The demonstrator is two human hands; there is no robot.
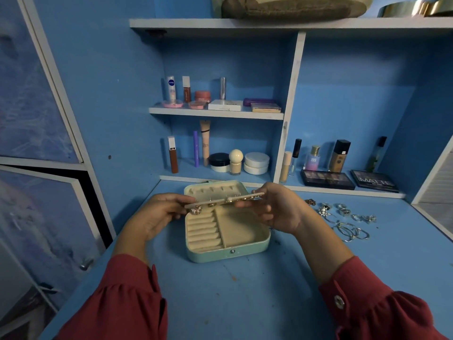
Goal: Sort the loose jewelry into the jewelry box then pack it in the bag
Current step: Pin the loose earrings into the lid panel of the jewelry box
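Above open jewelry box (pixel 228 244), hands grip earring panel (pixel 221 201) ends.

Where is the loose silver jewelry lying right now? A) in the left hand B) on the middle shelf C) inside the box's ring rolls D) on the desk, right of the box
D: the rings and hoops lie on the blue desk, right of the open jewelry box, apart from it.

The earring panel (pixel 224 200) hides the jewelry box's (pixel 228 251) hinge.
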